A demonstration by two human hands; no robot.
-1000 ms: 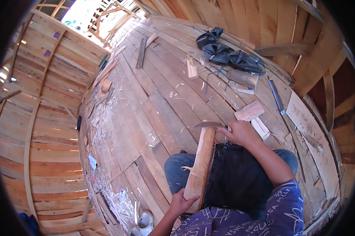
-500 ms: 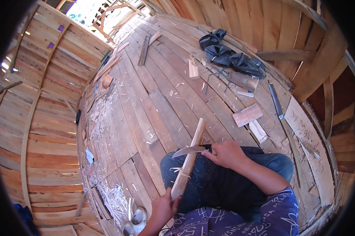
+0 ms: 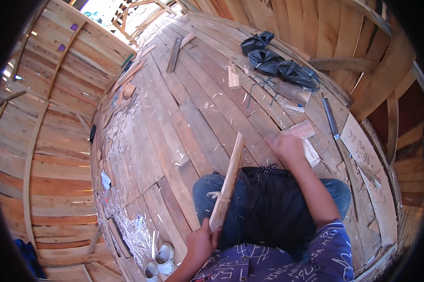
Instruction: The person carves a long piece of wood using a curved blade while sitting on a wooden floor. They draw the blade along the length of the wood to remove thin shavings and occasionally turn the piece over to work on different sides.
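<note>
My left hand (image 3: 202, 243) is closed round the near end of a long, pale wooden stick (image 3: 231, 174). The stick slants up and away across my left thigh, and curled shavings (image 3: 214, 194) cling partway along its side. My right hand (image 3: 287, 146) is raised over the floor beyond my lap, to the right of the stick and apart from it. It is blurred by motion but looks closed in a fist. The knife it held half a second ago cannot be made out now; its blade is blurred or hidden.
Wood shavings (image 3: 137, 235) lie on the plank floor at left, near pale clogs (image 3: 165, 258). Wood blocks (image 3: 300, 130) lie just beyond my right hand. Black plastic bags (image 3: 280, 66) are farther right, above a long dark-bladed tool (image 3: 330, 117). Plank walls (image 3: 61, 178) enclose the floor.
My right hand has lifted off the stick and swung away and to the right, and the knife blade no longer shows on the wood. The stick has shifted slightly and stays in my left hand.
</note>
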